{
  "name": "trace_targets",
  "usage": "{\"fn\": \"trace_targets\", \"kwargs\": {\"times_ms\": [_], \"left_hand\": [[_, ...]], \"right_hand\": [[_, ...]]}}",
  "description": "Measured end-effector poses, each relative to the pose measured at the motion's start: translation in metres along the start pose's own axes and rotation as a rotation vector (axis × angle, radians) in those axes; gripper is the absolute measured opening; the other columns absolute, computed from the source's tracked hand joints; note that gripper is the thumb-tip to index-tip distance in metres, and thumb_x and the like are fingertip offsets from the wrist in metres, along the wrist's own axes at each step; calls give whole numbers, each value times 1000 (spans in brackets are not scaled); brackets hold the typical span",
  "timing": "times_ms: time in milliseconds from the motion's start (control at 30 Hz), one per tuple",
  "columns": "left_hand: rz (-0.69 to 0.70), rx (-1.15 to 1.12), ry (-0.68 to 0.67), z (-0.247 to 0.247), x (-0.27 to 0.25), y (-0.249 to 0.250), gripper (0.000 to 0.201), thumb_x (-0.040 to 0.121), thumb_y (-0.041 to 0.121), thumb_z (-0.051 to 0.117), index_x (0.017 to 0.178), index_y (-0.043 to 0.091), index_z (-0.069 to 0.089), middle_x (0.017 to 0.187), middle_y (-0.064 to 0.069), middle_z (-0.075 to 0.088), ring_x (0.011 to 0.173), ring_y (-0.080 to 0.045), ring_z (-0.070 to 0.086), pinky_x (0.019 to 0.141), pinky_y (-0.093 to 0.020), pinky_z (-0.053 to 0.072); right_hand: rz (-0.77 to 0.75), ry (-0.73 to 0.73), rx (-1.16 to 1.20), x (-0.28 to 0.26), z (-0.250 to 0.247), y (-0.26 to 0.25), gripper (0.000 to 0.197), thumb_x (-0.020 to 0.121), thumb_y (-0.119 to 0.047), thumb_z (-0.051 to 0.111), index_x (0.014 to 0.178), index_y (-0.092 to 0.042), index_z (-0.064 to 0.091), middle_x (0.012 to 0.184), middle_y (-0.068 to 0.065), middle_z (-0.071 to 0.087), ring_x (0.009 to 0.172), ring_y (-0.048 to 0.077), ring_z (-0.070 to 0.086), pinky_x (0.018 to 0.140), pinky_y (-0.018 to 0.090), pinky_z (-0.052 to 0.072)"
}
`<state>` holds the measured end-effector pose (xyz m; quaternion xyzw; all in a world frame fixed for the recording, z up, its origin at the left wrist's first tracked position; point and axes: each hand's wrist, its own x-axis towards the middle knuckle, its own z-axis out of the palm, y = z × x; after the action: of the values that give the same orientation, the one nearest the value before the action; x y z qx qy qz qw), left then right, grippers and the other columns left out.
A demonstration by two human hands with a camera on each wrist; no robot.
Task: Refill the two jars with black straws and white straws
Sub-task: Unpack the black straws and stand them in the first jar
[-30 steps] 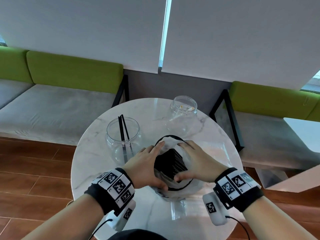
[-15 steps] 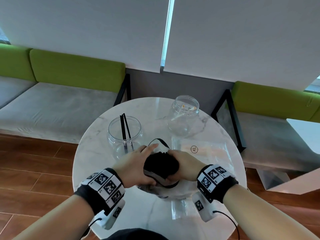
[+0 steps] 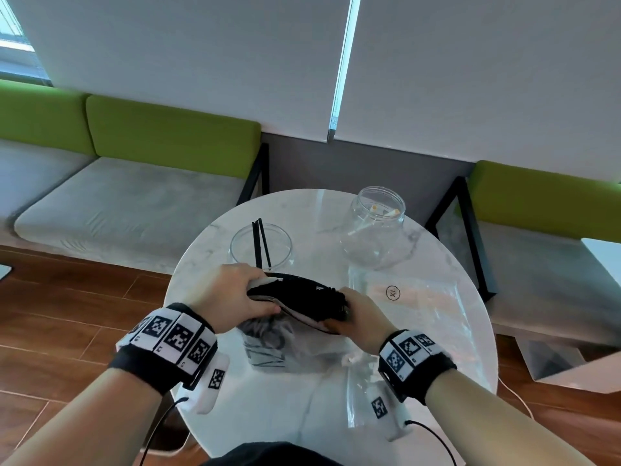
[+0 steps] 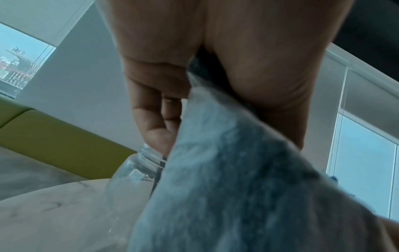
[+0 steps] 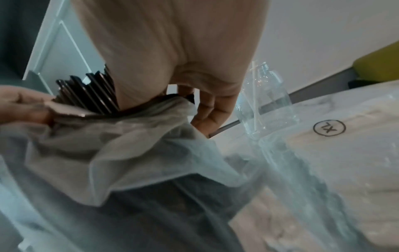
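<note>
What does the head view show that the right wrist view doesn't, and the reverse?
Head only: the left jar with two black straws standing in it, the round table's whole rim, both wristbands, and the green benches behind.

Right wrist only: the tips of the bundled black straws sticking out of the bag's mouth beside the right hand, seen close.

Both: the bag gripped at its mouth by the left hand and the right, the right jar with white straws, and the flat XL bag on the table.

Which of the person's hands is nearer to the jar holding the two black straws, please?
Left. The left hand lies just in front of that jar; the right hand is farther off to its right.
</note>
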<state>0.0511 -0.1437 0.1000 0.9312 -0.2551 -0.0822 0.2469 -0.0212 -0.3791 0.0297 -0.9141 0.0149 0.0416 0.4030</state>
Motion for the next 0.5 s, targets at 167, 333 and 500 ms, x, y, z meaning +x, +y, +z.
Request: {"fn": "trace_targets", "kwargs": {"times_ms": [167, 333, 500], "left_hand": [[-17, -33, 61, 0, 0, -9, 38, 61, 67, 64, 74, 32, 62, 68, 13, 60, 71, 1, 55, 66, -21, 42], [-15, -51, -69, 8, -3, 0, 27, 70, 47, 77, 85, 28, 63, 67, 17, 53, 61, 8, 47, 60, -2, 34], [-49, -46, -84, 11, -2, 0, 28, 69, 45, 78, 80, 28, 58, 67, 16, 52, 63, 6, 46, 58, -3, 34]], "right_hand": [[134, 133, 397, -3, -11, -1, 26, 78, -9, 77, 94, -23, 63, 90, -11, 69, 81, -6, 63, 71, 8, 45], [215, -11, 371, -10, -8, 11, 27, 85, -14, 70, 103, -34, 62, 106, 1, 67, 100, 20, 61, 82, 27, 50], [111, 81, 255, -17, -20, -5, 30, 88, -33, 66, 113, -35, 50, 123, -7, 43, 122, 7, 38, 104, 20, 29]]}}
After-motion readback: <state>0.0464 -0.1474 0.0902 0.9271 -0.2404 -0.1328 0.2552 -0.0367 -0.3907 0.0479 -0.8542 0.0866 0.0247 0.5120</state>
